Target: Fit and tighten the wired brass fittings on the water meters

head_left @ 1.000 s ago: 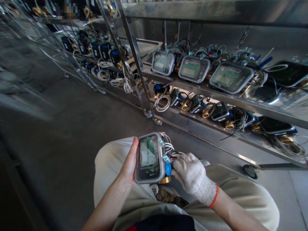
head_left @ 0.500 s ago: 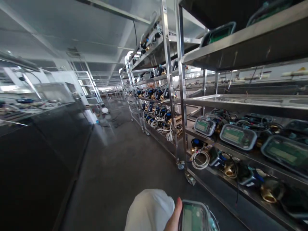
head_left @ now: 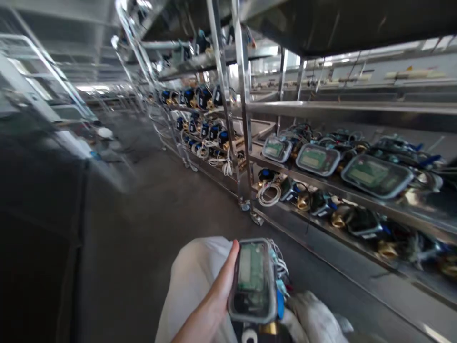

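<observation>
A steel rack (head_left: 271, 108) with hard, straight shelf edges rose ahead and to the right of the grip, its lower edges apart from the held thing. Smooth dark floor (head_left: 143, 228) stretched ahead and left, giving moving room on that side. A pale cloth trouser leg (head_left: 194, 281) rounded up just left of the grip. The bare left hand (head_left: 222, 288) grasped the clear-lidded unit (head_left: 253, 290), thumb along its left edge; the unit was a rounded rectangle, see-through over a green board (head_left: 257, 262). Near its lower right, the gloved right hand (head_left: 311, 315) was blurred; whether it clenched anything, I could not tell. Along the unit's right side came looped white wires (head_left: 281, 265), a blue part (head_left: 280, 304) and, lower, a golden metallic piece (head_left: 269, 328).
</observation>
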Demonstrator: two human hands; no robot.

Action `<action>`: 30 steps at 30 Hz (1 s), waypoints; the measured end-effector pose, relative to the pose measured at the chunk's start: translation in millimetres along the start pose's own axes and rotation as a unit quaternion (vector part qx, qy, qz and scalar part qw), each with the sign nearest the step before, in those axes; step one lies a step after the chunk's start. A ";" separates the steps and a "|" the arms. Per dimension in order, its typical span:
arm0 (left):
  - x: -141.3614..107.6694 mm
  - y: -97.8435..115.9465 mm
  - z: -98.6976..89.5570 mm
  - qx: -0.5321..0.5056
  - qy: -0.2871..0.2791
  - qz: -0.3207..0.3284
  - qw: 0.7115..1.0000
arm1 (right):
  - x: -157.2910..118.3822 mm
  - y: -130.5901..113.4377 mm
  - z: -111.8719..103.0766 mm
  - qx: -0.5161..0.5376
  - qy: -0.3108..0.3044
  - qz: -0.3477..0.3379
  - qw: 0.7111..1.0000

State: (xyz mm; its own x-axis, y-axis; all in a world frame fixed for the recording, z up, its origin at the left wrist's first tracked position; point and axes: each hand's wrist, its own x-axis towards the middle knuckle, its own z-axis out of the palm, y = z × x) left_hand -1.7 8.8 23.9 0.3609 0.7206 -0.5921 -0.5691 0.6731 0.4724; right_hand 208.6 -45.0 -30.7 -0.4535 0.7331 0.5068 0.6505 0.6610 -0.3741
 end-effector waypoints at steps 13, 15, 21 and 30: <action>-6.6 3.0 17.9 0.024 0.039 0.000 0.999 | -13.7 3.6 -0.3 -0.046 -0.170 -0.008 0.984; -5.1 2.8 16.6 0.031 0.043 0.003 0.999 | -15.3 3.4 0.9 -0.057 -0.173 -0.001 0.983; -2.0 5.0 13.1 0.045 0.049 0.009 0.998 | -5.1 1.9 -5.5 -0.099 -0.211 0.032 0.972; -4.9 3.7 21.0 0.039 0.050 0.024 0.998 | -5.9 4.9 -2.2 -0.041 -0.177 -0.020 0.983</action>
State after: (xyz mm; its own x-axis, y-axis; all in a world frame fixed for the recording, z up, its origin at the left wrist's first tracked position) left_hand 9.9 11.2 42.2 0.2571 0.7345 -0.6280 -0.5235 0.6521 0.5483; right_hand 215.8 -46.4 -33.9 -0.6536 0.7264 0.2123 0.6687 0.6857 -0.2874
